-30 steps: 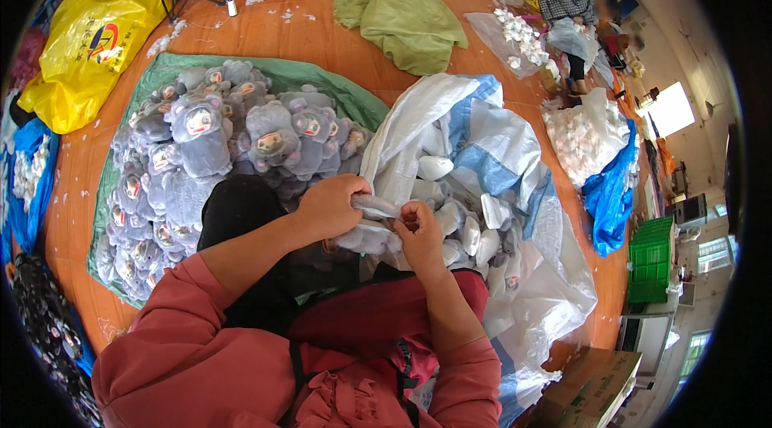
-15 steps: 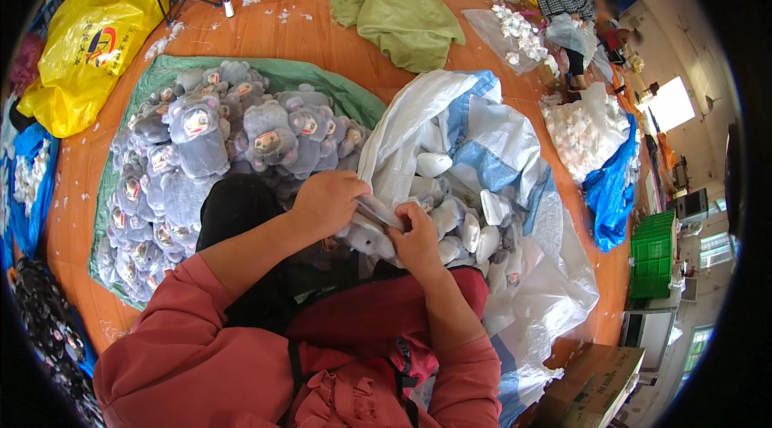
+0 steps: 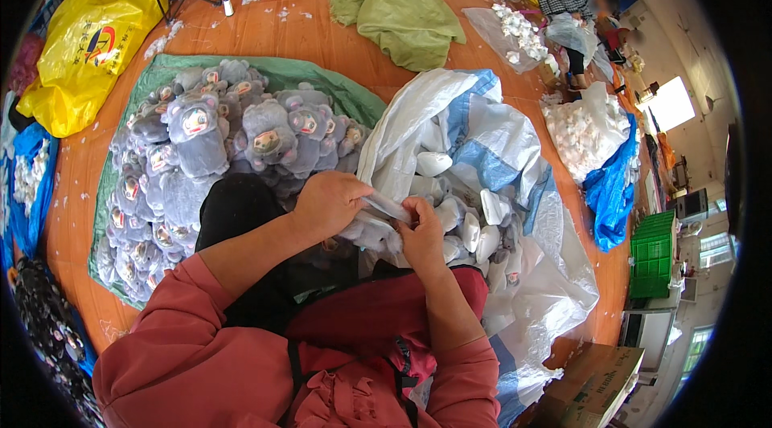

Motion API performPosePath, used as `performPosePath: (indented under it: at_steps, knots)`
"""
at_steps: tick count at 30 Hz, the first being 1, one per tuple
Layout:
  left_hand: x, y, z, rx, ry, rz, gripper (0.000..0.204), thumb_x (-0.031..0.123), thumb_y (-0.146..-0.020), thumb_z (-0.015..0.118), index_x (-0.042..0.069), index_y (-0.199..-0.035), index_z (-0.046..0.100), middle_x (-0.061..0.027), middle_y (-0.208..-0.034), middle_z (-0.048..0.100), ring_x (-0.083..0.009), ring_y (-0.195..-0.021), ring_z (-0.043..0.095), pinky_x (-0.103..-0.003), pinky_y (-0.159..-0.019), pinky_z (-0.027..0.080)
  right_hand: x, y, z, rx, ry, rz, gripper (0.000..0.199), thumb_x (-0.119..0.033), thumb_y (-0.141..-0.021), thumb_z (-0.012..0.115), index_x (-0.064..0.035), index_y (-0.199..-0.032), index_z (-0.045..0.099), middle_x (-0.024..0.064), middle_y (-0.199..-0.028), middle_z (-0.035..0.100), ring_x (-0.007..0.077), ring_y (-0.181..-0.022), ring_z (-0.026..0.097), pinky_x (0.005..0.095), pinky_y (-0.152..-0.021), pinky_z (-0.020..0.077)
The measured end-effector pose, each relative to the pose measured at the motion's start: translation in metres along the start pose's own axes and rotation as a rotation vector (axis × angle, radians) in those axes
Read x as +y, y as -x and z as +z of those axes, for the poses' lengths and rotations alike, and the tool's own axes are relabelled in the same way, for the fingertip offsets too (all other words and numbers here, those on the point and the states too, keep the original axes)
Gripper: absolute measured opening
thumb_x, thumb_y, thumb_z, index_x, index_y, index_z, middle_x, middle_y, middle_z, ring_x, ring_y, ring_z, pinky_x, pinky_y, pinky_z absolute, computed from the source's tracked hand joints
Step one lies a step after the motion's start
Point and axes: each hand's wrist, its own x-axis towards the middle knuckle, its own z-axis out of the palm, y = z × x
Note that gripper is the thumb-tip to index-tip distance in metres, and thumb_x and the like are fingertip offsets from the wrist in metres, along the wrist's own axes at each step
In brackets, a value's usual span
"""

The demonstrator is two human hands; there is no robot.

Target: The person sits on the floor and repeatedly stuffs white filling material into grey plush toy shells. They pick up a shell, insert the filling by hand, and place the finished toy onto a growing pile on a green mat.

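Between my two hands is a grey plush toy piece (image 3: 371,236) with a pale edge, stretched above my lap. My left hand (image 3: 331,203) is closed and pinches the left end of the pale edge. The fingers of my right hand (image 3: 422,229) are closed on its other end, and the soft body hangs just below. To the left lies a heap of grey plush toys (image 3: 199,151) with printed faces. On the right, an open white and blue woven sack (image 3: 503,143) holds several grey and white plush pieces (image 3: 470,231).
A green sheet (image 3: 342,89) lies under the toy heap. Beyond are an olive cloth bundle (image 3: 398,18) and a yellow bag (image 3: 92,46). At right stand a bag of white stuffing (image 3: 587,131), a green crate (image 3: 653,255) and a cardboard box (image 3: 595,384). A person (image 3: 567,2) sits far right.
The pale edge is drawn a little further to the right between my hands. My right hand has shifted slightly up and right, while my left hand has barely moved.
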Motion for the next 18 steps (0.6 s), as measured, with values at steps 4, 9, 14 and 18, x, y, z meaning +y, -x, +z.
performPosePath:
  at_steps: [4,9,14,18]
  knots:
    - [-0.001,-0.002,-0.006,-0.128,-0.025,0.031,0.016,0.009,-0.079,0.068,0.007,-0.094,0.072,-0.0105,-0.082,0.068,-0.0299,-0.080,0.066,-0.038,-0.069,0.052,-0.010,0.001,-0.009,-0.066,-0.096,0.026,0.032,0.002,-0.079,0.068,-0.0023,-0.111,0.064,0.0073,-0.095,0.065,0.0187,-0.085,0.061,0.0293,-0.076,0.0482]
    - [-0.001,-0.012,-0.026,-0.258,0.616,-0.280,0.042,0.023,-0.082,0.074,0.009,-0.121,0.065,-0.0116,-0.098,0.070,-0.0217,-0.092,0.068,-0.033,-0.080,0.052,0.007,0.005,-0.023,-0.128,-0.995,0.305,0.020,-0.010,-0.089,0.064,-0.0043,-0.108,0.069,0.0074,-0.102,0.070,0.0173,-0.091,0.067,0.0301,-0.081,0.0537]
    - [0.009,-0.017,-0.035,-0.488,0.463,-0.351,0.070,0.020,-0.075,0.081,0.004,-0.136,0.052,-0.0106,-0.111,0.067,-0.0180,-0.095,0.066,-0.033,-0.086,0.053,-0.007,-0.007,-0.033,-0.028,-1.119,0.513,0.032,-0.024,-0.096,0.058,-0.0025,-0.120,0.060,0.0091,-0.112,0.067,0.0222,-0.093,0.068,0.0347,-0.078,0.0573]
    - [0.000,-0.011,-0.013,-0.401,0.975,-0.734,0.055,0.011,-0.078,0.078,-0.001,-0.127,0.057,-0.0102,-0.108,0.068,-0.0186,-0.094,0.066,-0.033,-0.085,0.053,0.000,-0.011,-0.032,-0.003,-1.158,0.496,0.039,-0.032,-0.099,0.054,-0.0037,-0.124,0.057,0.0086,-0.121,0.062,0.0227,-0.107,0.062,0.0386,-0.089,0.0529]
